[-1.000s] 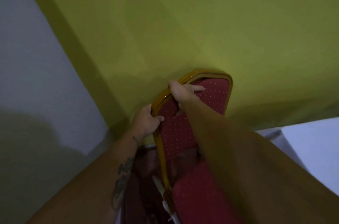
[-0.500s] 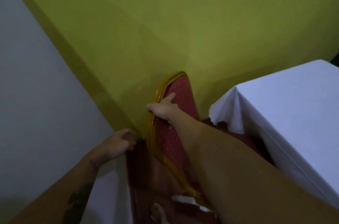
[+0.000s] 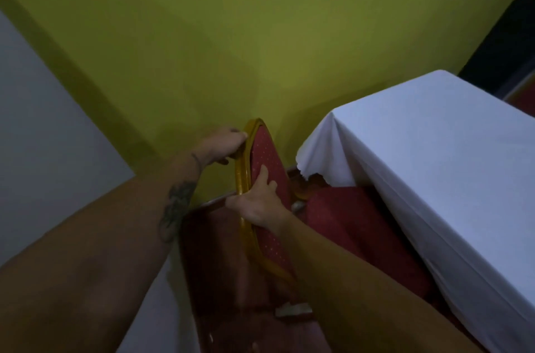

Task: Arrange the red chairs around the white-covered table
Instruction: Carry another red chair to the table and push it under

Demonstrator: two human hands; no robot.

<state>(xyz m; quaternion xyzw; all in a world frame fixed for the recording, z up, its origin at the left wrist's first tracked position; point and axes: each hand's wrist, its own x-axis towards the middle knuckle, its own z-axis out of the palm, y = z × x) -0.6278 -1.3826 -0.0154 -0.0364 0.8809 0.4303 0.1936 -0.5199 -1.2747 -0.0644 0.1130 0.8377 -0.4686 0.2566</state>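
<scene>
Chair: red chair [image 3: 265, 161] stands beside the corner of the white-covered tabletop [image 3: 434, 150], its seat partly under the hanging cloth, its back close to the yellow wall [image 3: 260, 34].
Left grip: left hand [image 3: 223, 145] curled around the gold frame near the top of the back.
Right grip: right hand [image 3: 257, 202] clamped on the frame's edge lower down, fingers spread on the padding.
Handling: likely stiff and moderately heavy; the frame gives firmer purchase than the upholstery.
Obstacles: wall behind, draped cloth corner that could snag.
</scene>
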